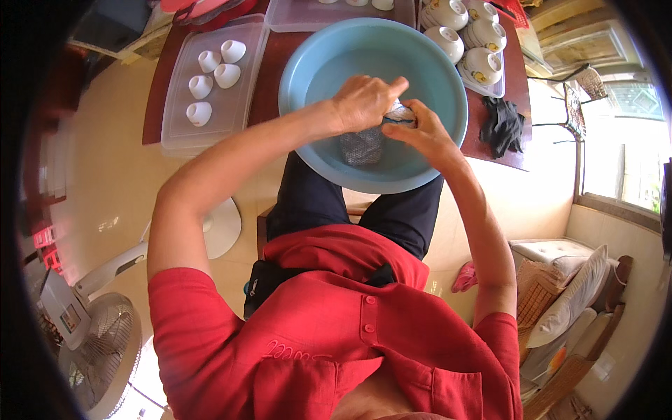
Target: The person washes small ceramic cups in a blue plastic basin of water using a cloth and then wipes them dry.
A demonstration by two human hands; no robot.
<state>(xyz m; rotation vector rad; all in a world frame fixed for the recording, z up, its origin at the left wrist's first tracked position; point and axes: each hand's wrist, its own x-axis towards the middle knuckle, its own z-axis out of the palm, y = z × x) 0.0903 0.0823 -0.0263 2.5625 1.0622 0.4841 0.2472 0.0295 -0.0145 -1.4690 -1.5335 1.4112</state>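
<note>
Both my hands are together over a large blue plastic basin (294,94). The fingers and thumb of my right hand (428,134) are closed around a small white item with blue markings (401,115); whether it is a cup or a bunched cloth cannot be made out. Against this item, from the left, rests my left hand (365,102), its fingers curled and its palm side hidden. Just below the left hand, inside the basin, is a translucent mesh-like piece (362,147). Whether the left hand grips it is not visible.
Several white cups stand upside down on a clear plastic lid (178,139) at the left. Upturned patterned bowls (480,65) are stacked at the right, near a dark cloth (501,128). The basin overlaps the front edge of the red-brown table (478,144). A fan (100,352) stands lower left.
</note>
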